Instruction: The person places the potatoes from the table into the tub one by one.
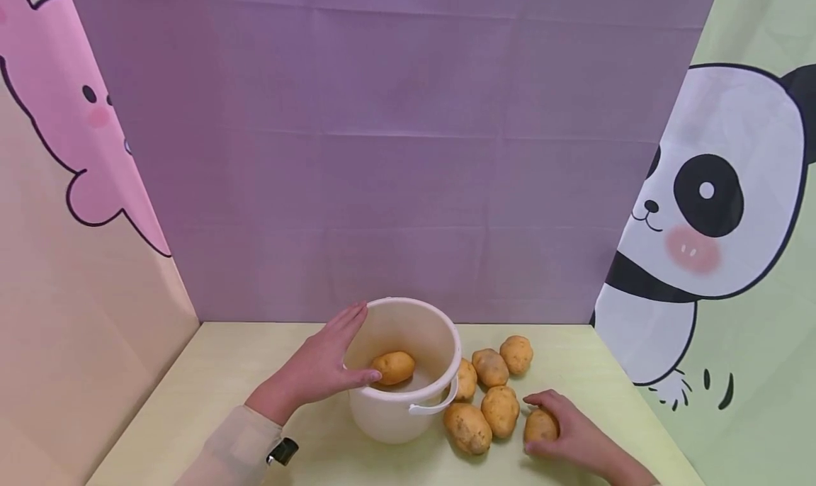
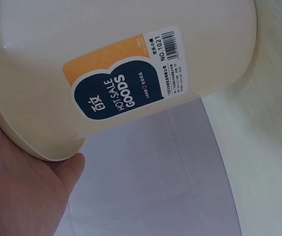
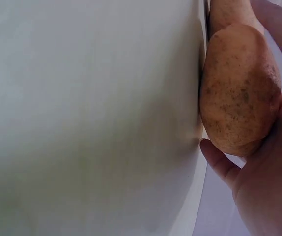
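A cream-white bucket (image 1: 390, 424) with a side handle (image 1: 440, 405) stands upright on the table. My left hand (image 1: 328, 362) holds its rim, fingers along the left side and thumb over the near edge. One potato (image 1: 397, 365) lies at the bottom. In the left wrist view, the hand (image 2: 25, 184) grips the rim beside the bucket's labelled wall (image 2: 214, 44). On the table to the right, my right hand (image 1: 574, 429) has its thumb and fingers curled round a potato (image 1: 540, 427). The right wrist view shows this potato (image 3: 239, 88) between thumb and fingers, resting against the tabletop.
Several loose potatoes (image 1: 500, 411) lie close together between the bucket and my right hand, one partly behind the bucket handle. A purple cloth (image 1: 408, 153) hangs along the table's back edge. Printed cloths with a pink figure (image 1: 64, 103) and a panda (image 1: 733, 188) flank the sides.
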The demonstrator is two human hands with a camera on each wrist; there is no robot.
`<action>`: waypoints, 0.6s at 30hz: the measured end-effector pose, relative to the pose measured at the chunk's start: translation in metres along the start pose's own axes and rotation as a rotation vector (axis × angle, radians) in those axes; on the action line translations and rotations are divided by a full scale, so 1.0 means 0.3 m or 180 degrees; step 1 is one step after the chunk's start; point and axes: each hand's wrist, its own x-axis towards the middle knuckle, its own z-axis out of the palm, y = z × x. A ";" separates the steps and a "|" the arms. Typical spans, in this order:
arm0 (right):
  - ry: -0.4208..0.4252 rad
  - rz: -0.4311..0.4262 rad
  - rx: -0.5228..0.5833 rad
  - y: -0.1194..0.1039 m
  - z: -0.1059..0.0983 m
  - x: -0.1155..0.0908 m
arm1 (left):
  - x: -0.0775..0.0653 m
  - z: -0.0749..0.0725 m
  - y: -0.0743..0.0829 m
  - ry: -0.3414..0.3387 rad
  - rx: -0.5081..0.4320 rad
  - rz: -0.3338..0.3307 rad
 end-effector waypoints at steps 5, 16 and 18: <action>-0.0082 -0.0017 -0.0125 -0.002 0.000 0.001 | -0.004 0.002 -0.002 0.0004 0.0019 0.0007; 0.0217 -0.0097 -0.0233 0.007 0.008 0.022 | -0.003 0.001 -0.003 0.0020 0.0004 0.0038; 0.0336 -0.0181 -0.0259 -0.002 0.002 0.029 | -0.004 0.001 -0.003 0.0020 0.0017 0.0034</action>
